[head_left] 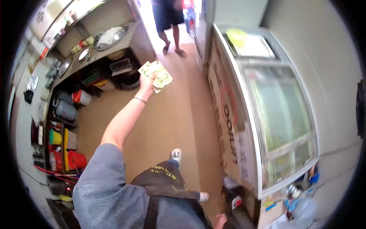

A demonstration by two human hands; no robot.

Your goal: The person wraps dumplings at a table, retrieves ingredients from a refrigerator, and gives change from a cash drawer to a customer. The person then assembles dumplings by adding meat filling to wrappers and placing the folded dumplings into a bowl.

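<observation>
My left hand [146, 84] is stretched far forward over the floor, its fingers closed around a small fan of banknotes [163, 78], greenish and pale yellow. At the bottom edge, low by my side, my right hand [220, 220] shows only in part. Its fingers are too small and cut off to read, and it is nearest to the lower end of the chest freezer. A dark apron [160, 178] with yellow lettering hangs over my grey shirt.
A person [167, 19] in dark shorts and sandals stands at the bright doorway. The glass-topped freezer [280, 103] lines the right side, a green bowl [237, 37] at its far end. Along the left runs a counter [129, 38] with gas cylinders [65, 110] and a red bucket [76, 159] below.
</observation>
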